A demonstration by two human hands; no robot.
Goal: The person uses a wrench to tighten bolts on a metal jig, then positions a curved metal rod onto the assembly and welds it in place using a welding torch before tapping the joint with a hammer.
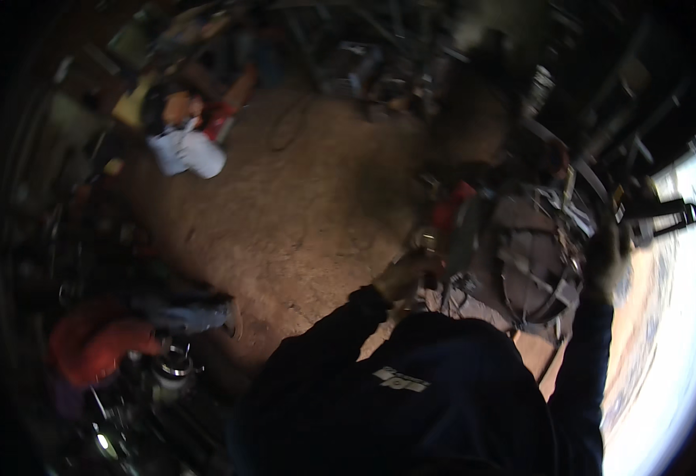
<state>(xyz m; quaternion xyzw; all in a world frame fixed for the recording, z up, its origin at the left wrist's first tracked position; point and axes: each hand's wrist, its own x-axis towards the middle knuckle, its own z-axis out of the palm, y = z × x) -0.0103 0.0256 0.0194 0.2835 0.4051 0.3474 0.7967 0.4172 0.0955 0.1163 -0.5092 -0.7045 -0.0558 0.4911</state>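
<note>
My left hand (pixel 402 274) is in front of my body, its fingers closed beside a small shiny thing (pixel 427 238). Blur hides whether that thing is in its grip. To the right stands a dark, rounded machine-like bulk (pixel 526 266) with straps or bars across it, and a red piece (pixel 451 208) lies at its far left side. My right hand (pixel 606 258) is at the right edge of this bulk, close to a dark bar-like part (pixel 657 218). Shadow and motion smear its fingers.
A person in red (pixel 98 341) with a jeans leg (pixel 189 313) is at lower left, beside metal parts (pixel 175 369). White objects (pixel 189 151) sit on the brown floor (pixel 284 206) at far left. Dark clutter (pixel 380 75) lines the back. Bright daylight (pixel 681 317) enters at right.
</note>
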